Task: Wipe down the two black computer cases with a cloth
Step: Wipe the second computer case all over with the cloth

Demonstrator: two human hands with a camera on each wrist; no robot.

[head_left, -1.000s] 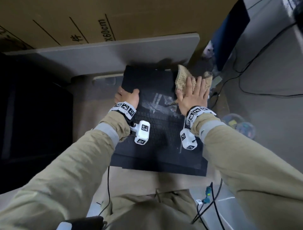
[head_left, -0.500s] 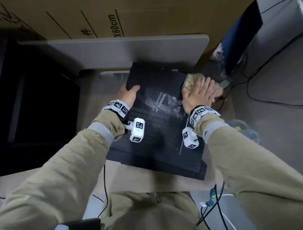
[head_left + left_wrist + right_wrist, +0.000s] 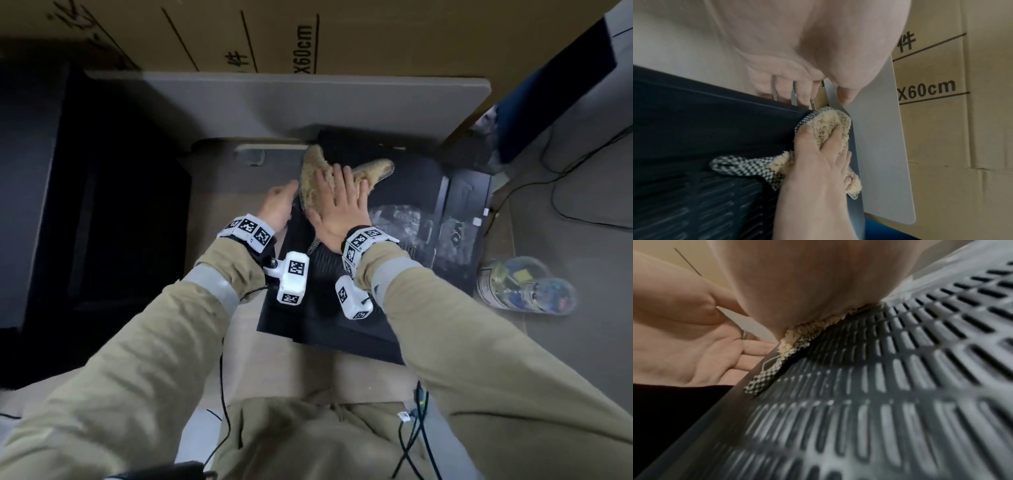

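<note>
A black computer case [image 3: 318, 329] lies flat on the floor in front of me, its vented side panel [image 3: 879, 402] facing up. My right hand [image 3: 339, 202] lies flat with straight fingers on a tan fluffy cloth [image 3: 317, 178], pressing it onto the case's far left corner. In the left wrist view the cloth [image 3: 828, 128] reaches the case's edge under those fingers. My left hand [image 3: 279, 205] rests against the case's left side, its fingers [image 3: 793, 91] straight and pointing down. A large black box [image 3: 85, 205] stands at the left, dark and hard to make out.
A grey board [image 3: 274, 102] juts over the case's far end, with a big cardboard box [image 3: 376, 34] behind it. A clear plastic bottle [image 3: 524, 291] lies on the floor at the right, near loose cables [image 3: 565, 192]. More cables [image 3: 414, 428] hang by my lap.
My right hand has slid the cloth from the case's far right corner across to its far left corner, close to my left hand. The left hand stays at the left edge.
</note>
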